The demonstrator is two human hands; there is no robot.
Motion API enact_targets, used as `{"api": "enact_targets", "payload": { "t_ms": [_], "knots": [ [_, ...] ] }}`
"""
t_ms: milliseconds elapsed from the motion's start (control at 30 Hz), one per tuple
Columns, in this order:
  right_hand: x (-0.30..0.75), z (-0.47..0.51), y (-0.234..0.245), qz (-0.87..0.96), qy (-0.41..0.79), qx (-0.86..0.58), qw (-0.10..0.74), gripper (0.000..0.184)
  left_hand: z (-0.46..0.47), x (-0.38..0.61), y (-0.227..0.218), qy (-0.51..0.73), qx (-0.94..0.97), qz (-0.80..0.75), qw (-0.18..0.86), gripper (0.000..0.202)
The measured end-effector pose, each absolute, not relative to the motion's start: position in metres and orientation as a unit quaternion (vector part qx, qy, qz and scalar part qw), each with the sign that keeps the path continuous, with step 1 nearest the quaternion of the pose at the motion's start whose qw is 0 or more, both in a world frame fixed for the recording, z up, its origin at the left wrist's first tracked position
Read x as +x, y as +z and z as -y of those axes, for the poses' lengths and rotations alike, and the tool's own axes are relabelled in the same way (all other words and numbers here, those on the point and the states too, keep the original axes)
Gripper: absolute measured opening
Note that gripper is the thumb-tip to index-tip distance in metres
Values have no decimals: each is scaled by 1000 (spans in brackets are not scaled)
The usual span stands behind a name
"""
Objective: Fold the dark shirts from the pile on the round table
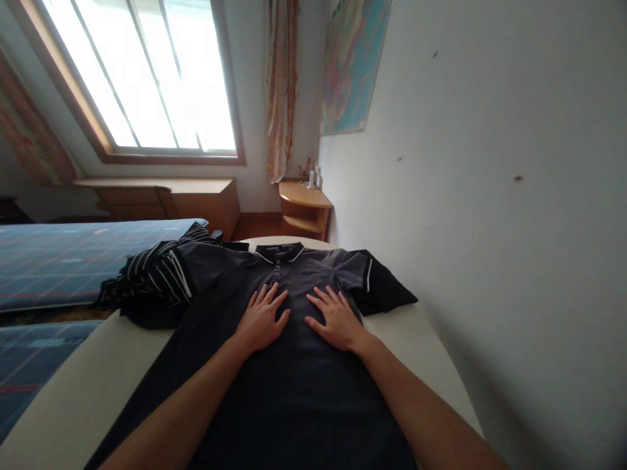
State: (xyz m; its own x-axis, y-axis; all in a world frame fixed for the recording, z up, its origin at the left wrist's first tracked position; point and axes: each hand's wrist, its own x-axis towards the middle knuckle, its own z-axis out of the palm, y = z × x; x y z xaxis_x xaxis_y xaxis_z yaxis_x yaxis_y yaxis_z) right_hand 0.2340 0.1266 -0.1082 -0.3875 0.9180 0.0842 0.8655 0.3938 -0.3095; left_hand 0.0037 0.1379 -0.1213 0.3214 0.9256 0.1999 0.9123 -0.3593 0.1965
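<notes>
A dark polo shirt with white trim on collar and sleeve lies front up on a pale table, collar pointing away from me. My left hand rests flat on its chest, fingers spread. Beside it my right hand lies flat on the chest too, fingers apart. Both hands sit just below the button placket, palms down, holding nothing.
A heap of striped dark clothing lies at the shirt's left shoulder. A bed with a blue plaid cover stands to the left. The white wall runs close along the table's right side. Wooden cabinets stand beneath the window.
</notes>
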Motion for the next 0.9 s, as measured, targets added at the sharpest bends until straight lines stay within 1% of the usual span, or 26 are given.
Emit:
{"api": "enact_targets", "payload": {
  "t_ms": [267,500,600,733,900],
  "knots": [
    [227,-114,-104,833,124,-530,103,72,-125,-7,-120,112,817,-565,29,57],
    [220,-103,-98,826,152,-539,62,77,-120,-6,-117,113,820,-561,26,57],
    [221,-102,-99,828,146,-538,64,78,-123,1,-112,103,822,-560,18,57],
    [224,-105,-104,822,115,-551,90,74,-137,22,-102,85,829,-553,3,57],
    [231,-116,-107,794,62,-593,121,63,-157,46,-109,121,840,-529,7,59]
  ]
}}
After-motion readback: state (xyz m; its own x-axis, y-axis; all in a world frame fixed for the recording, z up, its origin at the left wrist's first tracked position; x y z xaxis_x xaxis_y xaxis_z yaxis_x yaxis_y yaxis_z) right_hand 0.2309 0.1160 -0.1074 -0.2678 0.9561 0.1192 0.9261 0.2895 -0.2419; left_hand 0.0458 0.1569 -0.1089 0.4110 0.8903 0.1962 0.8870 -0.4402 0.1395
